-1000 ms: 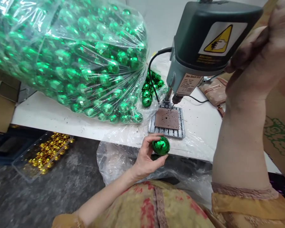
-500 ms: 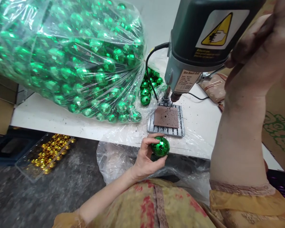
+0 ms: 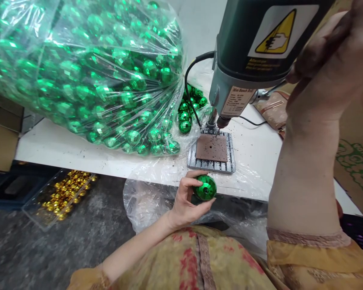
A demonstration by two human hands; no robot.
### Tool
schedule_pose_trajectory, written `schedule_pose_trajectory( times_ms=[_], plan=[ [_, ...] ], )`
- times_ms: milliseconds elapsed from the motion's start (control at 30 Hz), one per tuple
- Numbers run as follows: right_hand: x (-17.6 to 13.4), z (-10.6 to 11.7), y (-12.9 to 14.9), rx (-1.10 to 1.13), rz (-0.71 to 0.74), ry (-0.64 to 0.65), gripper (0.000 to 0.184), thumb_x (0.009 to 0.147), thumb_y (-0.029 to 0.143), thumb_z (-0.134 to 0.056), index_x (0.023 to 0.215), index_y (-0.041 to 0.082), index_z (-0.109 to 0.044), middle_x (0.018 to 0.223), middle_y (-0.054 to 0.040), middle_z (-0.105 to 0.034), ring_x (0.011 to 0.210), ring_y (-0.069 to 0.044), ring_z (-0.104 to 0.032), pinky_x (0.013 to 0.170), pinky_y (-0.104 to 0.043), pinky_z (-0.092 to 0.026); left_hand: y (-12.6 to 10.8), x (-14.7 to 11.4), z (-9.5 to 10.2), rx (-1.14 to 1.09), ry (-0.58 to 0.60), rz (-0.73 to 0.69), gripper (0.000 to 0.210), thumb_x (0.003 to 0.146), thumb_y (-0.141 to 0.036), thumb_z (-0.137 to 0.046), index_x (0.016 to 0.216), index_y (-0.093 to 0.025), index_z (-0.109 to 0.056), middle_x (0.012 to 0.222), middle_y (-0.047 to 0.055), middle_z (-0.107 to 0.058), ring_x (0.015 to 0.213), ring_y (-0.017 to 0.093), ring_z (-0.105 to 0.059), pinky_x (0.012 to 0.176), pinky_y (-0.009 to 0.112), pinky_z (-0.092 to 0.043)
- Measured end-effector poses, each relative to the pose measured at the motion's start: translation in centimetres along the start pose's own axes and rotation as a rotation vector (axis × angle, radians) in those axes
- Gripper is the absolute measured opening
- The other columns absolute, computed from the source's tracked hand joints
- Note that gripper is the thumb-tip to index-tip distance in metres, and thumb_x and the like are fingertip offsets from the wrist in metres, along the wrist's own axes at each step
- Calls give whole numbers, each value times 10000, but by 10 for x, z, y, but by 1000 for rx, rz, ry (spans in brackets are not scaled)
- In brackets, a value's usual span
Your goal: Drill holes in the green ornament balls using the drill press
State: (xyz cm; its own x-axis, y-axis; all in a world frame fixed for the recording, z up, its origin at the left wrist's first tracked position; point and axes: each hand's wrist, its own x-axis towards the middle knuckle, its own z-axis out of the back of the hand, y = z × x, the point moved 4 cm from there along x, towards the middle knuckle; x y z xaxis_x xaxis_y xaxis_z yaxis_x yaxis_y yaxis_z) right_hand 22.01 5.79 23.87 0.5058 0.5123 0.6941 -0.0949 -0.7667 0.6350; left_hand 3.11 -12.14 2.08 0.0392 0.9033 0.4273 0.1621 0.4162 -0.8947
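Observation:
My left hand [image 3: 186,197] pinches a shiny green faceted ball [image 3: 205,188] between thumb and fingers, just in front of the table's edge. A dark hole shows in the ball's near face. Up at the right, my right hand [image 3: 323,52] is closed around the feed lever [image 3: 274,89] of a mini bench drill [image 3: 238,68]; most of its grip lies hidden behind the wrist and the motor housing. Below the chuck [image 3: 222,122], a brown square board [image 3: 211,148] with one hole rests on the slotted metal base [image 3: 196,164], both sprinkled with dark shavings.
A big clear bag of green balls [image 3: 109,80] covers the table's left side. Several loose green balls [image 3: 185,117] lie behind the base. Gold balls [image 3: 68,191] fill a clear tub at lower left. A patterned pouch [image 3: 272,108] and a printed carton [image 3: 355,165] are at right.
The green ball has turned slightly in my left hand, its hole shifting a little downward. My right hand keeps its place at the lever.

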Motion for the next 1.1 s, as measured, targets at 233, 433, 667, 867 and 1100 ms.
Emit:
schedule_pose_trajectory(
  times_ms=[233, 433, 667, 867, 1100],
  plan=[
    [-1, 3, -4, 86, -10, -6, 532, 997, 183, -455, 509, 242, -251, 382, 69, -319, 317, -71, -324, 405, -290, -125, 0, 1, 1, 20, -18, -31, 465, 790, -150, -843, 1108, -285, -531, 1315, 81, -649, 1176, 235, -651, 918, 367, -530],
    [1, 5, -8, 42, -58, -50, 497, 986, 184, -475, 520, 243, -313, 374, 75, -336, 309, -74, -321, 408, -295, -144, 2, 0, -1, -3, -18, -29, 504, 790, -161, -856, 1146, -288, -522, 1289, 77, -636, 1174, 220, -643, 901, 333, -521],
    [-4, 2, -3, 76, 55, 81, 425, 965, 212, -442, 568, 267, -301, 438, 62, -248, 355, -86, -315, 388, -295, -185, 7, -4, 1, -17, -33, 64, 521, 746, -253, -906, 1125, -270, -550, 1228, 71, -656, 1116, 228, -663, 855, 327, -540],
    [-6, 1, 7, 67, 24, 168, 435, 897, 235, -455, 535, 230, -214, 414, 46, -182, 343, -69, -266, 360, -242, -172, 10, -7, 0, -37, -16, 84, 516, 754, -282, -904, 1136, -268, -558, 1188, 65, -660, 1101, 219, -667, 866, 329, -550],
    [-2, 5, 4, 139, -81, 228, 368, 834, 200, -518, 515, 257, -343, 387, 57, -335, 308, -96, -237, 331, -290, -136, 17, -14, 1, -102, -49, 188, 499, 755, -308, -906, 1143, -258, -597, 1168, 52, -649, 1086, 198, -654, 890, 305, -546]
  ],
)
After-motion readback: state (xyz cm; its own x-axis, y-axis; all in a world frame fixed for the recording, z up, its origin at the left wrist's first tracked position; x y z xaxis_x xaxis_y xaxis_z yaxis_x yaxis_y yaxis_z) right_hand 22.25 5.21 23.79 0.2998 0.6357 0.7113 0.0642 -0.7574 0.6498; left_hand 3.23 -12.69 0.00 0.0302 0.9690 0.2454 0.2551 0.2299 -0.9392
